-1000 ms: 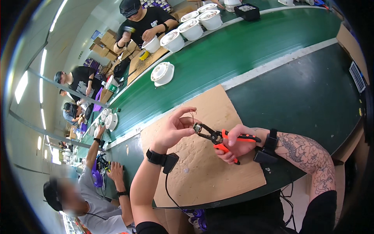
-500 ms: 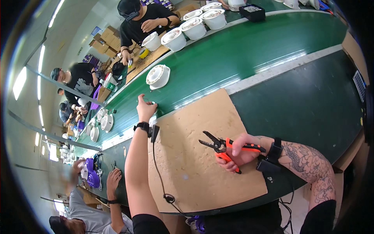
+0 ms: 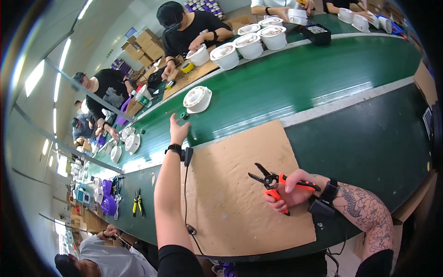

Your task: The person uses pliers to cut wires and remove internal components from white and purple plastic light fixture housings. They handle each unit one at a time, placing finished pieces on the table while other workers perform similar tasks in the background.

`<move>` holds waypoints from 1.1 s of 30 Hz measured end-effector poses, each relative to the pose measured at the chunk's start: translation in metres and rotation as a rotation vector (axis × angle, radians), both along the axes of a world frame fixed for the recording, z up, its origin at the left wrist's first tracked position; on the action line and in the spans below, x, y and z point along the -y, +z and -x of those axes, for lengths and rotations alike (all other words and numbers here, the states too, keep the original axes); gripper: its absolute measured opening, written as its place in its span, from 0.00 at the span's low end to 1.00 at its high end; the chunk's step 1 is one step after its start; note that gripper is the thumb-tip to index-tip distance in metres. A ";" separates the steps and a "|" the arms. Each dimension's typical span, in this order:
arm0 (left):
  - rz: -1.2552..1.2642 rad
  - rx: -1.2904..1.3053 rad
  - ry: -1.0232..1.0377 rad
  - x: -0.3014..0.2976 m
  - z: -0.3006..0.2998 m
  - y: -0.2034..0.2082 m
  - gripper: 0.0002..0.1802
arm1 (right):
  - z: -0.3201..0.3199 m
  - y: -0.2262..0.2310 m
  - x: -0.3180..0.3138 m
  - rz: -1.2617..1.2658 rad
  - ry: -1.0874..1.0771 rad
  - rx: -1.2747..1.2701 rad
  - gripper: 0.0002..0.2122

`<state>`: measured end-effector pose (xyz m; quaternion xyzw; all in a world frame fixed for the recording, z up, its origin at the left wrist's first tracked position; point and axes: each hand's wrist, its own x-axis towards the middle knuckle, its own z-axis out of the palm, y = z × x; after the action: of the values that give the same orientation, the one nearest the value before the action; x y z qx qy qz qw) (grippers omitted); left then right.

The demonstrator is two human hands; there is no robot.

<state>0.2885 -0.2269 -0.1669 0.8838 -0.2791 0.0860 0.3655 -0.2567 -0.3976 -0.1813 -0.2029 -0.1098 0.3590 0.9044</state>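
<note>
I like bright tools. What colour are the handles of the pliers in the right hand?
Orange-red with black, on the pliers in the right hand; head view.

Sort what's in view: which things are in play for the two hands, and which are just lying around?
In hand:
right hand gripping orange-handled pliers
left hand reaching toward white round housing on green belt
cardboard mat

Lying about:
yellow pliers
white housings farther up

Not much packaging showing here tbh. A stack of plain brown cardboard boxes [image 3: 146, 42] is sitting at the far left end of the line, behind the people working there, and another brown box [image 3: 241, 23] is peeking out beside the person in black. Way at the back some small purple and white boxes [image 3: 205, 5] are crowding a shelf, too tiny to make out more.
</note>
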 end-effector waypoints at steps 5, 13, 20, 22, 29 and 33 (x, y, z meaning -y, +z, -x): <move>0.171 -0.404 -0.472 -0.056 0.173 0.025 0.17 | 0.013 -0.022 0.010 -0.006 -0.134 -0.097 0.24; 0.081 -1.128 -0.675 -0.325 0.418 0.052 0.07 | 0.013 -0.009 0.008 0.143 -0.243 -0.085 0.27; -0.490 -1.084 0.267 -0.508 0.608 -0.280 0.26 | 0.009 0.000 0.016 0.201 -0.246 -0.070 0.27; -0.389 -0.946 0.336 -0.529 0.682 -0.343 0.35 | 0.001 -0.004 0.011 0.205 -0.264 -0.080 0.26; -0.547 -0.674 0.581 -0.493 0.677 -0.323 0.11 | 0.010 0.006 0.003 0.299 -0.331 -0.070 0.26; -0.612 -0.731 0.481 -0.501 0.670 -0.317 0.14 | 0.017 -0.001 0.007 0.274 -0.295 -0.085 0.26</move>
<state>-0.3818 0.2738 -0.4839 0.9613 0.0646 -0.2314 0.1346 -0.2736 -0.4045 -0.1818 -0.3225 0.0092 0.2422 0.9150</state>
